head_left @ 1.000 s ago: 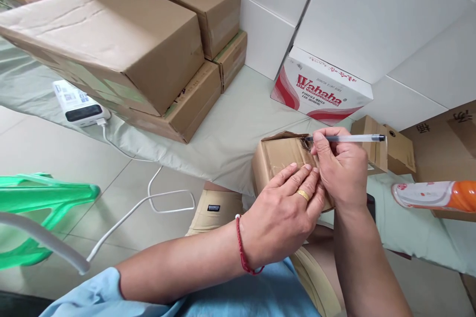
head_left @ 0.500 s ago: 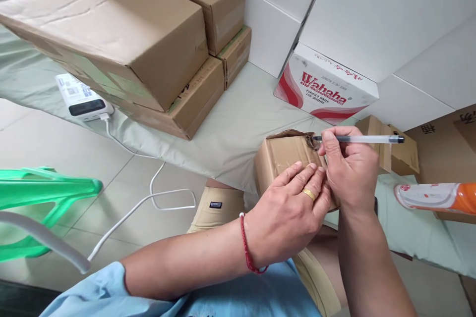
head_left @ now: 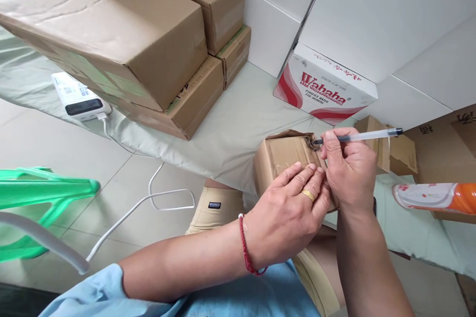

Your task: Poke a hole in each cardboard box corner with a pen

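A small brown cardboard box [head_left: 288, 151] sits at the near edge of the cloth-covered surface. My left hand [head_left: 292, 203], with a gold ring and a red bracelet at the wrist, lies flat on its top, fingers stretched out. In my right hand [head_left: 351, 168] a clear pen [head_left: 372, 135] is gripped near its tip, its dark cap end pointing right. The tip touches a torn, dark-scribbled patch [head_left: 311, 142] at the box's far corner. Whether the patch is ink or a hole, I cannot fully tell.
Large cardboard boxes [head_left: 122, 25] are stacked at the left. Behind stands a red and white water carton [head_left: 327, 86] against the white wall. An orange-and-white bottle [head_left: 427, 195] lies at the right. A white power bank [head_left: 80, 96] with a cable and a green stool [head_left: 48, 193] are at the left.
The pen has tilted, its capped end now higher, and its tip has shifted slightly down on the dark patch. My left hand stays flat on the box.
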Action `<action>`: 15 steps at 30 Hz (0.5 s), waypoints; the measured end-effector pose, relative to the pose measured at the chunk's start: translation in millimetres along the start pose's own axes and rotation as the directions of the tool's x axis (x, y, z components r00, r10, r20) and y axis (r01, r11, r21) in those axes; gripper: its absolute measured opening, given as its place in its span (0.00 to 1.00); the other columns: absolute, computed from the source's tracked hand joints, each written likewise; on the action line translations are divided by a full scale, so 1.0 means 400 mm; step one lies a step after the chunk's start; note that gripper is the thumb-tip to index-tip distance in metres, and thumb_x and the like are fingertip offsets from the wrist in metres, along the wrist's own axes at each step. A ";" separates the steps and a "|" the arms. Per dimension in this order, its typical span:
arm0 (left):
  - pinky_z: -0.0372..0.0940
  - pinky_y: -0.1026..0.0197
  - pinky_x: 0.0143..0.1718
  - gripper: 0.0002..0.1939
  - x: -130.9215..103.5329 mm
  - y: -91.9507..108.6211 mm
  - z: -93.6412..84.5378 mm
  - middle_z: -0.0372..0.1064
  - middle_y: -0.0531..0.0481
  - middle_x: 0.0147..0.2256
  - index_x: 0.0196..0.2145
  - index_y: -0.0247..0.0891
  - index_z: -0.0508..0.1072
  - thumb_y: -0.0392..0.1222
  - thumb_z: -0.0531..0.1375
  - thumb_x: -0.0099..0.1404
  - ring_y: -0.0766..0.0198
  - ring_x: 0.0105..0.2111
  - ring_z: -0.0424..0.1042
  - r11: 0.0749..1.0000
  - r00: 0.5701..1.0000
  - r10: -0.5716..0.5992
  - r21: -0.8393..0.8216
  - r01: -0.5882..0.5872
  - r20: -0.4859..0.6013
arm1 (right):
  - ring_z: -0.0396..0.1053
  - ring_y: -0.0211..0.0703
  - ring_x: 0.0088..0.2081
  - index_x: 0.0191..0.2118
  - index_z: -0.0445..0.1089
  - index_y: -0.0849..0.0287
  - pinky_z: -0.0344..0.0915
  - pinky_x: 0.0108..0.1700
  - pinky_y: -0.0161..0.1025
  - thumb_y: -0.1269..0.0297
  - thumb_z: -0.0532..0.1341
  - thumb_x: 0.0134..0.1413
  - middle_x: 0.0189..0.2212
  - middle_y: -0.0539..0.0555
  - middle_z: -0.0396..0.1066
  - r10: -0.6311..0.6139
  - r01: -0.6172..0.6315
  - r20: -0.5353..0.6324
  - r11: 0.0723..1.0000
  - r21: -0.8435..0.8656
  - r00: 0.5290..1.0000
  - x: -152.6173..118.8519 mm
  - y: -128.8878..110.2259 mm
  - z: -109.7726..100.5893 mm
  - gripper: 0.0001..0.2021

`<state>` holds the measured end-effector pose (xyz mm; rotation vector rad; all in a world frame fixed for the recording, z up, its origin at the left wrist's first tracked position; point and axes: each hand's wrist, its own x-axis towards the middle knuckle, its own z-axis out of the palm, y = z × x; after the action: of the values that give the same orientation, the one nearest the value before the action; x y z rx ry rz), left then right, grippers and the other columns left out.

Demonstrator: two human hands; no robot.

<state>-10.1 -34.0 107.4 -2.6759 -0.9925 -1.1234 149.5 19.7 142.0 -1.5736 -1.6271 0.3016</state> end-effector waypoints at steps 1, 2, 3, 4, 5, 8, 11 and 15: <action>0.70 0.47 0.68 0.18 -0.001 0.000 0.001 0.80 0.38 0.59 0.57 0.28 0.78 0.41 0.59 0.76 0.50 0.62 0.79 1.000 1.000 0.001 0.001 -0.001 -0.001 | 0.66 0.38 0.25 0.38 0.72 0.54 0.64 0.31 0.38 0.47 0.61 0.73 0.24 0.47 0.69 0.005 -0.005 -0.017 1.000 -0.029 1.000 -0.002 0.002 -0.002 0.17; 0.70 0.47 0.68 0.19 -0.001 0.000 0.002 0.80 0.37 0.60 0.58 0.28 0.78 0.41 0.59 0.76 0.50 0.62 0.79 1.000 1.000 0.003 0.002 -0.003 0.000 | 0.66 0.38 0.25 0.38 0.72 0.54 0.63 0.31 0.39 0.46 0.60 0.73 0.24 0.47 0.68 0.009 -0.011 -0.036 0.998 -0.058 0.999 -0.003 0.004 -0.004 0.18; 0.70 0.47 0.68 0.19 -0.002 0.000 0.002 0.80 0.37 0.60 0.58 0.27 0.78 0.41 0.59 0.76 0.50 0.62 0.78 1.000 1.000 0.004 0.003 -0.004 0.001 | 0.65 0.39 0.24 0.37 0.71 0.54 0.62 0.30 0.39 0.45 0.60 0.73 0.23 0.47 0.68 0.012 -0.017 -0.057 0.997 -0.080 0.998 -0.004 0.005 -0.005 0.18; 0.69 0.47 0.68 0.20 -0.003 0.000 0.003 0.79 0.37 0.60 0.59 0.27 0.78 0.40 0.59 0.76 0.50 0.62 0.78 1.000 1.000 0.003 0.005 -0.003 0.003 | 0.65 0.39 0.24 0.37 0.71 0.54 0.62 0.30 0.40 0.44 0.60 0.72 0.23 0.47 0.68 0.014 -0.021 -0.075 0.995 -0.093 0.997 -0.005 0.005 -0.005 0.19; 0.69 0.47 0.68 0.20 -0.003 0.000 0.003 0.79 0.37 0.61 0.59 0.27 0.78 0.40 0.59 0.76 0.50 0.62 0.78 1.000 1.000 0.003 0.006 -0.003 0.005 | 0.65 0.40 0.24 0.36 0.71 0.54 0.62 0.30 0.40 0.44 0.60 0.72 0.23 0.47 0.67 0.012 -0.020 -0.087 0.995 -0.094 0.996 -0.005 0.004 -0.005 0.19; 0.69 0.48 0.68 0.20 -0.004 0.000 0.003 0.79 0.37 0.61 0.59 0.28 0.78 0.40 0.59 0.76 0.50 0.62 0.78 1.000 1.000 0.002 0.003 -0.002 0.004 | 0.67 0.40 0.26 0.37 0.71 0.53 0.64 0.32 0.40 0.45 0.60 0.73 0.23 0.47 0.67 -0.010 0.007 -0.067 0.999 -0.043 0.998 -0.005 0.000 -0.002 0.18; 0.69 0.48 0.68 0.19 -0.003 0.000 0.003 0.80 0.37 0.60 0.58 0.28 0.78 0.40 0.60 0.75 0.51 0.62 0.79 1.000 1.000 -0.002 -0.004 0.001 -0.006 | 0.67 0.39 0.26 0.38 0.71 0.54 0.64 0.31 0.39 0.46 0.59 0.73 0.24 0.47 0.68 -0.018 0.018 -0.018 1.000 -0.023 1.000 -0.005 0.000 -0.001 0.17; 0.69 0.48 0.68 0.19 -0.001 0.000 0.001 0.80 0.37 0.60 0.58 0.28 0.78 0.41 0.59 0.75 0.51 0.62 0.78 1.000 1.000 -0.003 0.001 0.003 -0.003 | 0.64 0.39 0.24 0.36 0.71 0.54 0.61 0.29 0.39 0.47 0.60 0.73 0.23 0.47 0.68 -0.031 0.020 -0.086 0.993 -0.116 0.996 -0.008 0.002 -0.005 0.18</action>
<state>-10.1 -33.9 106.7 -2.6714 -0.9968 -1.1271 150.8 16.1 141.4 -1.6272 -1.6196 0.1251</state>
